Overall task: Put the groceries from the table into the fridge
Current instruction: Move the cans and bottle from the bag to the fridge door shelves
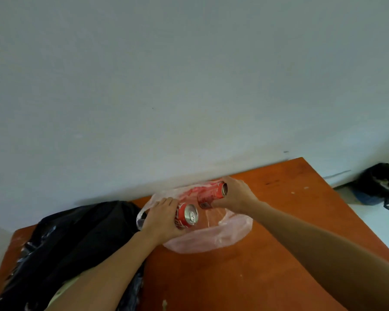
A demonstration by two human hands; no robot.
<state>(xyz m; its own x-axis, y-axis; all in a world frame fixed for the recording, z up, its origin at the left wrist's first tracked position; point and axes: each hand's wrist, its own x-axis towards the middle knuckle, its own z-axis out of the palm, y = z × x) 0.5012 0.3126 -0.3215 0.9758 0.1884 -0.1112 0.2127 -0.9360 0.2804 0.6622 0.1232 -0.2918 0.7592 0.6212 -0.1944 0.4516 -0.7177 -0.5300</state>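
- A black bag (72,250) of crinkled, glossy film is seen nearest, slumped over the left part of the table (234,277), whose orange-brown top is smooth and flecked with pale spots.
- The left hand (161,221) is wrapped round the near can (186,216), fingers clamped on its side; the can is tilted, its silver lid turned toward the camera and its long axis running away and to the left.
- Both cans are held over the open mouth of a thin, translucent pink bag (211,240) lying on the table.
- The right hand (238,195) is closed on the far can (211,195), which lies nearly level, its long axis left to right and its lid end against the palm.
- Both cans are red, smooth, cylindrical metal, likely slippery.
- No fridge is in view, so a turn away from the wall (189,86) is judged necessary before either can is stored.
- A dark bag (380,185) sits on the floor beyond the table's right edge.
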